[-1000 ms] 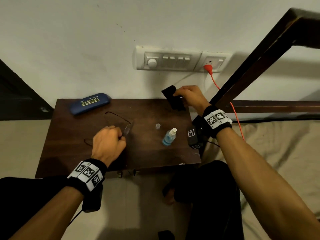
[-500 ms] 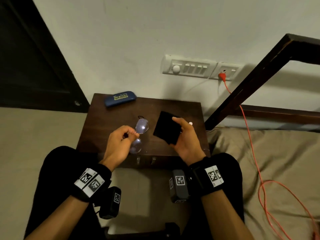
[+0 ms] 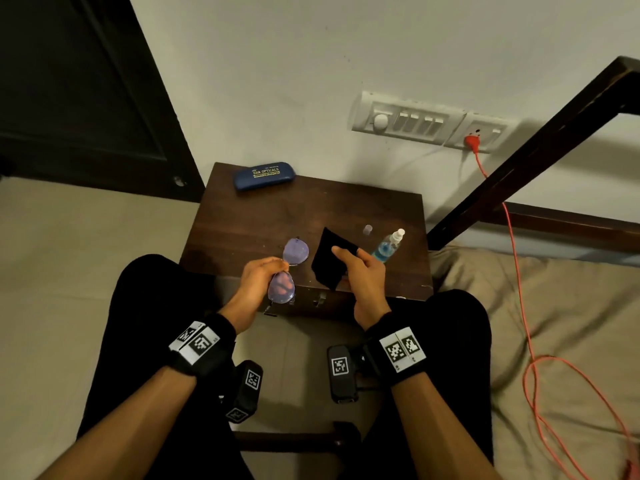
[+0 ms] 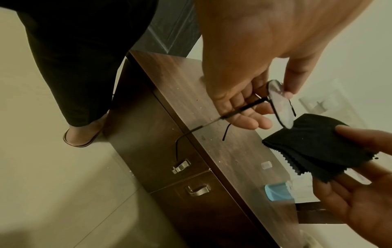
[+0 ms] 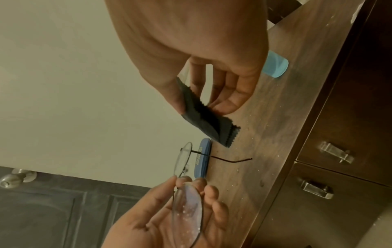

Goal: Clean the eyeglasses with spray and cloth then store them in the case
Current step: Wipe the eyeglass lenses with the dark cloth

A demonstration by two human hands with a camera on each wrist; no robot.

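Two hands are up over the near edge of the side table point(image 3: 249, 216), each holding one item. The left hand point(image 3: 258, 277) pinches the eyeglasses point(image 3: 289, 268) at the bridge, thumb against fingers, with the near lens lying over the fingertips and both temples hanging free toward the table. The right hand point(image 3: 363, 275) grips the folded black cloth point(image 3: 329, 258) between thumb and fingers, just beside the far lens but not yet on it. The right wrist view shows droplets on the near lens, so I judge the spraying done and the wiping about to begin.

Risks from here:
- The grip on the glasses is narrow — wiping pressure on either lens could twist the thin frame at the bridge, or lever it out of the pinch.
- Fingertips sit behind the near lens; they may smear what the cloth clears.
- The hanging temples could snag the cloth's edge or tap the table top.
- The spray bottle point(image 3: 388, 245) stands uncapped just behind the right hand, its small cap point(image 3: 367, 230) beside it — an elbow-back or sweeping motion could tip it.

The blue case point(image 3: 264, 175) lies closed at the far left corner, well apart from both hands; it must be opened before storing.
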